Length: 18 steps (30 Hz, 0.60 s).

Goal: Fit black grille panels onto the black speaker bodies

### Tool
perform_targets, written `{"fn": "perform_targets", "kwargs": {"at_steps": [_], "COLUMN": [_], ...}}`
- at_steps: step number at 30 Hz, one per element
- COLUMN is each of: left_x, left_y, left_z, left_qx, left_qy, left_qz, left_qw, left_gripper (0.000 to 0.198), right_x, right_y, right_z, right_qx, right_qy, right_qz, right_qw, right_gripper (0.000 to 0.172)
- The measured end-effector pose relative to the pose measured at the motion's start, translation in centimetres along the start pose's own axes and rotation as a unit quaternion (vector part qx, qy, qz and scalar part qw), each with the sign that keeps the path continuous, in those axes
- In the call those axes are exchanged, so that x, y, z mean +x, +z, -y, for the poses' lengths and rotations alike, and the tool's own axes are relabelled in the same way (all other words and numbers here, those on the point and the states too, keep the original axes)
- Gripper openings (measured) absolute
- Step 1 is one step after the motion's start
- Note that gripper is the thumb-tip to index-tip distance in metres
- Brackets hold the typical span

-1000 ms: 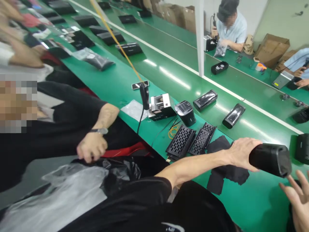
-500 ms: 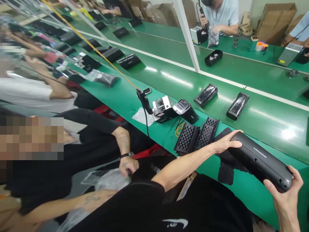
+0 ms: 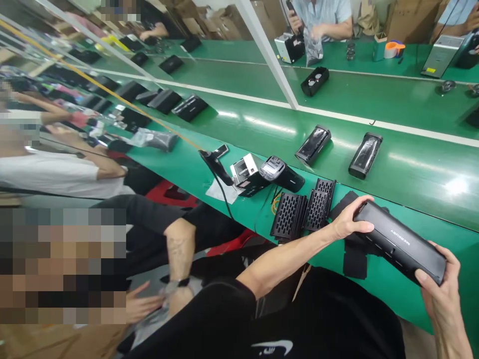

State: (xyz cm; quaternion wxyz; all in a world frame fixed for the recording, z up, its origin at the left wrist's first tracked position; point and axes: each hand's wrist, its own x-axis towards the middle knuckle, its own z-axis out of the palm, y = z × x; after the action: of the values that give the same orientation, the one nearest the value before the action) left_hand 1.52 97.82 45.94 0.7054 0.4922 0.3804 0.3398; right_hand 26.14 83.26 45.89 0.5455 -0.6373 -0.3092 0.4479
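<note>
A long black speaker (image 3: 402,242) with pale MERKURY lettering is held between my two hands above the green bench. My left hand (image 3: 354,222) grips its near-left end, thumb along the top. Around the opposite end, my right hand (image 3: 441,276) is closed, its thumb on the lower edge. Beneath the speaker lie flat black pieces of sheet material (image 3: 355,263). To the left of my left hand are black perforated grilles (image 3: 288,217), beside a black cylinder-shaped housing (image 3: 286,174) tilted against a screw feeder box (image 3: 250,174).
A corded electric screwdriver (image 3: 215,167) leans by the feeder box, near a phone (image 3: 220,150). Two glossy black speaker bodies (image 3: 365,155) lie on the green belt (image 3: 419,179). A co-worker (image 3: 175,249) sits close at my left; others work across the line.
The speaker has turned a little in my hands and shifted slightly left. The neighbour's arms have moved, and a hand is now spread open. The whole view has shifted slightly.
</note>
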Motion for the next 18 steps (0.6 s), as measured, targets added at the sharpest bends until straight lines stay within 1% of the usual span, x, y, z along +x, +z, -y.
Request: {"fn": "perform_targets", "kwargs": {"at_steps": [3, 5, 6, 8, 10, 11, 12, 13, 14, 15, 16, 17, 18], "left_x": [0.1, -0.1, -0.2, -0.3, 0.1, 0.4, 0.9, 1.3, 1.7, 2.1, 2.3, 2.4, 2.4], "left_y": [0.0, -0.1, -0.2, -0.2, -0.1, -0.1, -0.1, -0.2, -0.3, -0.4, -0.6, -0.7, -0.8], "left_z": [0.7, 0.5, 0.4, 0.3, 0.6, 1.0, 1.4, 1.9, 2.3, 2.7, 3.0, 3.3, 3.5], "left_qx": [0.010, 0.025, 0.034, 0.051, 0.072, 0.078, 0.077, 0.069, 0.056, 0.040, 0.026, 0.015, 0.009], "left_qy": [0.008, 0.026, 0.034, 0.046, 0.046, 0.034, 0.009, -0.028, -0.067, -0.100, -0.121, -0.127, -0.120], "left_qz": [0.016, 0.043, 0.055, 0.066, 0.047, 0.028, 0.011, 0.001, 0.000, 0.010, 0.023, 0.034, 0.039], "left_qw": [1.000, 0.998, 0.997, 0.995, 0.995, 0.996, 0.997, 0.997, 0.996, 0.994, 0.992, 0.991, 0.992], "left_gripper": [0.096, 0.100, 0.100, 0.098, 0.097, 0.095, 0.094, 0.091, 0.090, 0.091, 0.094, 0.097, 0.101], "right_x": [0.4, 0.3, 0.2, 0.3, 1.0, 1.4, 1.9, 2.4, 2.8, 3.1, 3.1, 3.0, 2.8], "right_y": [-0.8, -1.5, -1.8, -2.1, -1.9, -1.7, -1.4, -1.3, -1.2, -1.2, -1.4, -1.6, -1.9], "right_z": [-0.4, -0.6, -0.9, -1.5, -2.4, -2.9, -3.3, -3.7, -3.9, -4.1, -4.2, -4.2, -4.2], "right_qx": [-0.005, -0.026, -0.045, -0.085, -0.091, -0.078, -0.061, -0.043, -0.026, -0.007, 0.009, 0.018, 0.017], "right_qy": [0.044, 0.031, 0.014, -0.029, -0.045, -0.025, 0.016, 0.073, 0.131, 0.175, 0.194, 0.189, 0.167], "right_qz": [0.018, 0.011, 0.002, -0.019, -0.033, -0.039, -0.042, -0.045, -0.042, -0.033, -0.017, -0.002, 0.006], "right_qw": [0.999, 0.999, 0.999, 0.996, 0.994, 0.996, 0.997, 0.995, 0.990, 0.984, 0.981, 0.982, 0.986], "right_gripper": [0.109, 0.114, 0.112, 0.103, 0.095, 0.093, 0.092, 0.094, 0.096, 0.098, 0.102, 0.106, 0.109]}}
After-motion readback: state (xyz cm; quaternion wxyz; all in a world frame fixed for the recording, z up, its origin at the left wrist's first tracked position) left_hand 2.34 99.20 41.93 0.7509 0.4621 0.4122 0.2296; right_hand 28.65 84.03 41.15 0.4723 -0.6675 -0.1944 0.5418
